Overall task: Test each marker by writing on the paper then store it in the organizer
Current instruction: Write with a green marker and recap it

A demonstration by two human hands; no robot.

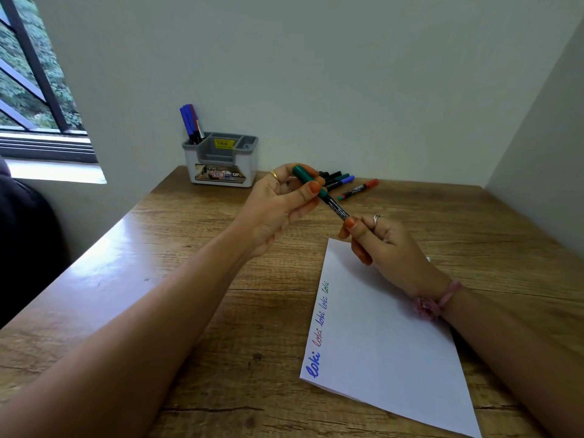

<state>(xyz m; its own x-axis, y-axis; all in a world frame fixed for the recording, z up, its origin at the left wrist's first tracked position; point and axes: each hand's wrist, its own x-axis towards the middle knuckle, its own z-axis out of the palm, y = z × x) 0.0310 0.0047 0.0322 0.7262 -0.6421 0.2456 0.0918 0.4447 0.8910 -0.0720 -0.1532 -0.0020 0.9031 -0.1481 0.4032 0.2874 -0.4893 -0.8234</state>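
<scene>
A green-capped marker (335, 207) with a black barrel is held in the air above the table between both hands. My left hand (281, 203) pinches its green cap end, and my right hand (385, 245) grips the lower end of the barrel. Under my right hand lies the white paper (379, 336), with the word "loki" written several times along its left edge in blue, red and green. The grey organizer (221, 159) stands at the back by the wall, with blue and red markers (191, 123) upright in its left compartment.
Several loose markers (339, 180) lie on the wooden table behind my hands, among them a red-capped marker (360, 188). A window is at the far left, walls close in at the back and right. A dark object sits past the table's left edge.
</scene>
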